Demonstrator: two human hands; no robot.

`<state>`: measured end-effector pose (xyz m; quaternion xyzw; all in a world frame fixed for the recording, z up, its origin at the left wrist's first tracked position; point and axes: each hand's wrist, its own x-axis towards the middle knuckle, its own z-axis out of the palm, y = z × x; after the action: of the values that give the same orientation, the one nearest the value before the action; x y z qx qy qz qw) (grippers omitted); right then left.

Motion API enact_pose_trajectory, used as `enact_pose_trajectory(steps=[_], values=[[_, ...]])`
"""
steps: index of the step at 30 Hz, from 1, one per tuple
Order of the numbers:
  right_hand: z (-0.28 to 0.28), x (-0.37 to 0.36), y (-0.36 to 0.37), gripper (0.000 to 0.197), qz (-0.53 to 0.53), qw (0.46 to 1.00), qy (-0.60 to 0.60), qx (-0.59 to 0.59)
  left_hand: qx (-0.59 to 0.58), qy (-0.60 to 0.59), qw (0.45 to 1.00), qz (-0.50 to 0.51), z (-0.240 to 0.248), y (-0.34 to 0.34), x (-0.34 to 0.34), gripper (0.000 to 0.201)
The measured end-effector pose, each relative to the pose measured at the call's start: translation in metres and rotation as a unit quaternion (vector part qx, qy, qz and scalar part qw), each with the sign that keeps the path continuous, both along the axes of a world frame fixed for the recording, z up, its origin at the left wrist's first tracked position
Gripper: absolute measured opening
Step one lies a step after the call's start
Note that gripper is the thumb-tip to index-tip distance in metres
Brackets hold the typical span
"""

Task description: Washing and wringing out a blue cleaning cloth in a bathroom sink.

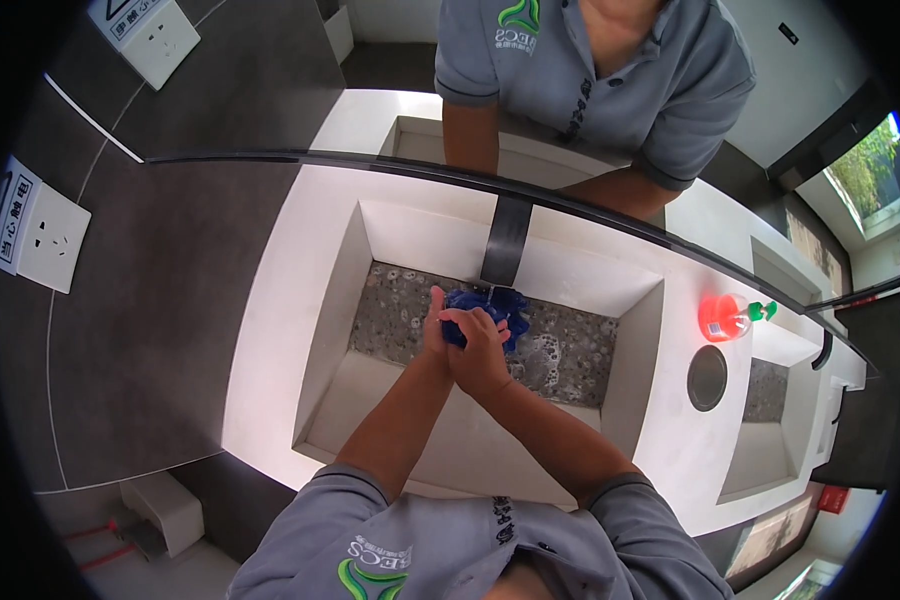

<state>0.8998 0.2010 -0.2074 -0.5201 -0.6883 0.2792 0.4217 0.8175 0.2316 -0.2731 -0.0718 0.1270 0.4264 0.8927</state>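
A crumpled, wet-looking blue cloth is bunched between my two hands in the sink, below the black faucet. A thin stream of water shows at the spout. My left hand is at the cloth's left side, one digit pointing up and the rest largely hidden. Over the cloth's near side lies my right hand, fingers bent and pressing it against the left. Both forearms reach in over the sink's near slope. White suds sit on the pebbled sink bottom, right of the cloth.
The white sink counter surrounds the basin. On its right are a pump bottle of red liquid, a round metal-rimmed opening and a second basin. A mirror runs behind; a wall socket is at left.
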Motion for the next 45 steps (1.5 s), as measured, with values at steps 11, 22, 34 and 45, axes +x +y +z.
enact_pose_trajectory(steps=[11, 22, 34, 45], values=[[-0.009, 0.04, 0.051, 0.019, -0.191, 0.968, -0.151, -0.069, 0.016, 0.287, 0.958, -0.022, 0.036, -0.004, 0.035, 0.035], [0.003, -0.001, -0.006, 0.023, 0.078, 0.986, -0.143, 0.027, 0.347, 0.059, 0.935, -0.046, -0.056, 0.032, -0.009, 0.041], [-0.017, 0.032, 0.057, 0.026, -0.191, 0.976, -0.038, -0.099, 0.041, 0.168, 0.983, 0.052, 0.036, -0.002, 0.011, 0.055], [0.0, -0.002, 0.008, 0.018, 0.051, 0.974, -0.219, 0.004, 0.03, 0.016, 0.997, 0.074, -0.057, -0.01, 0.014, 0.054]])
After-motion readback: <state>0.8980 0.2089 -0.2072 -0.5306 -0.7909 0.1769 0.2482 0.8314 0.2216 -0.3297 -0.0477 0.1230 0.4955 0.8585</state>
